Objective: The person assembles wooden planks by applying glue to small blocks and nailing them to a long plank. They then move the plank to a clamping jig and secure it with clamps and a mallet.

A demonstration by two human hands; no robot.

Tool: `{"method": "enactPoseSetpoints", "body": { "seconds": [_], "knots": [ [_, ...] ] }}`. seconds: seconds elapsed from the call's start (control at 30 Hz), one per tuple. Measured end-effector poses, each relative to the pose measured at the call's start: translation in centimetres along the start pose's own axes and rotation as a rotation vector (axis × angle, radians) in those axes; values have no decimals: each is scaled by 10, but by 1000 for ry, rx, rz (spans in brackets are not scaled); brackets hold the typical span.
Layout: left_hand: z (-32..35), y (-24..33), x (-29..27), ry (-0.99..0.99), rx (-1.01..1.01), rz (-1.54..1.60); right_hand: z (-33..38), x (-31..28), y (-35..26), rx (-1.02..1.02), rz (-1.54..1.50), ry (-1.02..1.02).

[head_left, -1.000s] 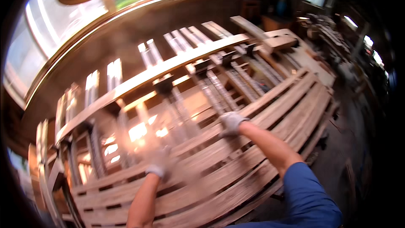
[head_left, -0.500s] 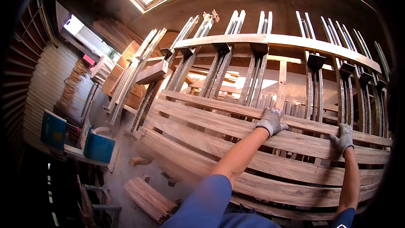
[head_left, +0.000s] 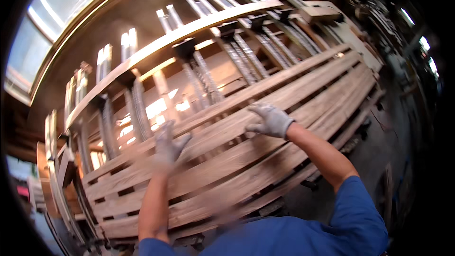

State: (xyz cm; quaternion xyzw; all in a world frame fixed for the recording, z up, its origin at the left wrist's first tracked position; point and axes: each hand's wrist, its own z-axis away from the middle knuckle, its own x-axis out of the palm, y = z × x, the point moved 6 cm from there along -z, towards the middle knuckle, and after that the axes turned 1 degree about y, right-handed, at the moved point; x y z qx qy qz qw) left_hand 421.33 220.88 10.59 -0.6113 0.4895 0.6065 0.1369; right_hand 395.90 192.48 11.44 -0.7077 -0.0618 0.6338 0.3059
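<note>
Long wooden boards lie side by side with gaps between them, across the upright metal clamp bars. My left hand, in a pale work glove, is slightly blurred over the upper boards, its fingers spread and nothing in it. To the right, my right hand wears a similar glove, with thumb and fingers apart over the second board from the top. Whether either palm touches the wood I cannot tell. Above the boards, a long pale beam runs across the bars under dark clamp heads.
Metal clamp bars with threaded rods rise behind the boards. A wooden block sits at the rack's right end. A window is at upper left. Dark floor shows beyond the boards' right end.
The view has swung to the right, bringing the rack's right end into sight. Both hands have come off the top board's edge, where their fingers were curled, and are now spread.
</note>
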Motion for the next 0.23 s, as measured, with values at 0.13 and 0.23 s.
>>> {"method": "enactPoseSetpoints", "body": {
  "seconds": [0.13,0.23],
  "knots": [
    [85,62,-16,-149,111,141,92,-5,-33,-105,-13,-130],
    [124,107,-16,-270,256,146,150,1,-30,-48,57,-125]
  ]
}}
